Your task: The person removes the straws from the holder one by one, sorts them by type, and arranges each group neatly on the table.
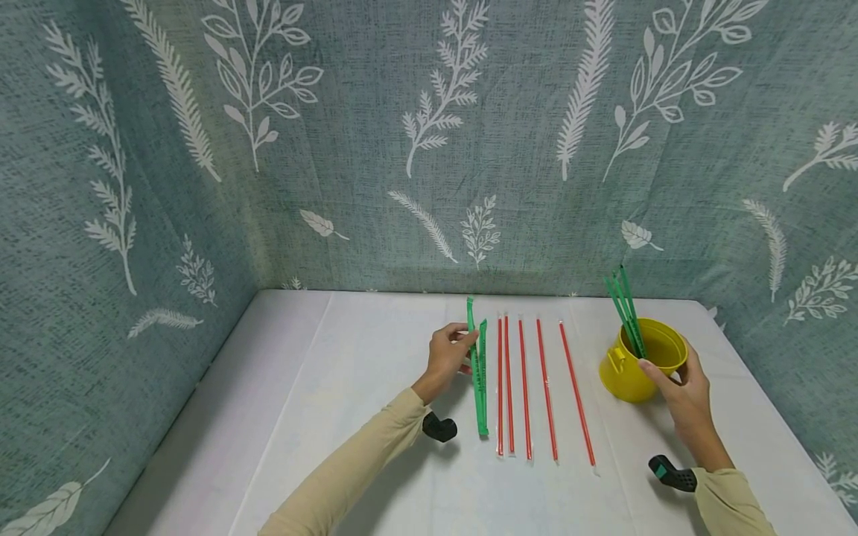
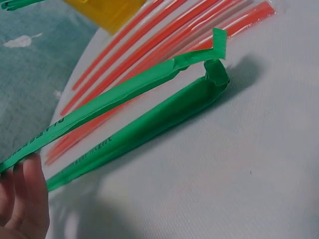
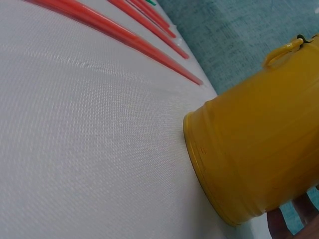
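Note:
In the head view my left hand (image 1: 445, 359) pinches a green-wrapped straw (image 1: 471, 316) with printing on it. A second green-wrapped straw (image 1: 483, 372) lies close on its right; in the left wrist view that other straw (image 2: 149, 119) rests on the cloth below the held straw (image 2: 124, 85), which slants above it. My right hand (image 1: 689, 394) grips the yellow bucket (image 1: 625, 383) at its right side, thumb by the rim. The bucket stands upright, and several green straws (image 1: 637, 335) lean in it. Only some fingertips of that hand show under the bucket (image 3: 259, 134) in the right wrist view.
Several red straws (image 1: 525, 387) in clear wrappers lie in a row between the green straws and the bucket. A white cloth (image 1: 322, 387) covers the table. Patterned green fabric (image 1: 362, 201) hangs behind and at the sides. Black devices (image 1: 439, 427) sit at both wrists.

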